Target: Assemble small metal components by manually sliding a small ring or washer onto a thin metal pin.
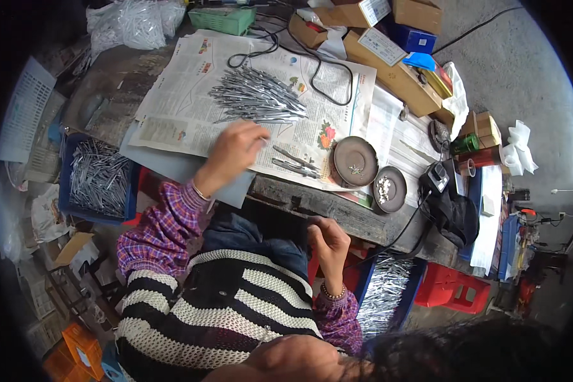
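My left hand (234, 151) reaches out over the newspaper (191, 95) spread on the workbench. Its bent fingers rest at the near edge of a heap of thin silver metal pieces (256, 97); what they grip is hidden. A few more silver pieces (295, 163) lie just right of that hand. My right hand (328, 239) is drawn back at the bench's front edge above my lap, fingers bunched together. I cannot see whether it holds a small part. Two round dark dishes (355, 160) (389, 189) sit to the right, each with small bits in it.
Blue bins of silver pieces stand at my left (99, 178) and lower right (385, 294). A black cable (318, 71) loops across the paper. Cardboard boxes (395, 73), a green basket (223, 19), plastic bags (134, 22) and a red stool (455, 288) surround the bench.
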{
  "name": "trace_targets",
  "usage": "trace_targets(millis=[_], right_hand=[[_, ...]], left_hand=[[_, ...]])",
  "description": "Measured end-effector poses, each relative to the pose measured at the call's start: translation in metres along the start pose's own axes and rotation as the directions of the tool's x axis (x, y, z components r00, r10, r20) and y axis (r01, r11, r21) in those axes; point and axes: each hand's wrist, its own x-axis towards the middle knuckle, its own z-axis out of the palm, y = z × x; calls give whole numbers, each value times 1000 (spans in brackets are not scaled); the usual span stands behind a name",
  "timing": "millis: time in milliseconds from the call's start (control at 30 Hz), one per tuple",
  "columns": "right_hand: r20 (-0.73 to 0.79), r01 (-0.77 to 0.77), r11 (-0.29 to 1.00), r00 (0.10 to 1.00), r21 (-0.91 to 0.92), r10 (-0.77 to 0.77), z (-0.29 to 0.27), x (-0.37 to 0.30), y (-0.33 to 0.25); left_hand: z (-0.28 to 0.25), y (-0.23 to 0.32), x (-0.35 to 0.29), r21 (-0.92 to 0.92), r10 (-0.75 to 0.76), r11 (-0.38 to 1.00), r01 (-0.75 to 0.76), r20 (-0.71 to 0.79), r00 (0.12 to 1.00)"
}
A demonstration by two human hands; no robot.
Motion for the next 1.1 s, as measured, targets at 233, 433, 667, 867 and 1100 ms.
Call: trace_targets(millis=[233,433,667,867,1100], right_hand=[[67,336,860,939,-384,-337,18,42,-35],[226,553,600,815,-578,-534,45,95,-26],[283,545,507,816,-667,-505,60,109,-12],[272,512,552,845,-658,-460,56,117,-11],[276,542,566,828,-622,-489,57,120,-7]], left_hand=[[-29,-81,-9,257,-77,957,132,-215,974],[-23,-79,-11,262,-65,957,121,-212,975],[-23,-81,-19,196,-39,976,90,-251,967],[-28,-80,-12,194,-64,976,101,-191,980],[-52,-76,-8,281,-85,950,138,-195,977]])
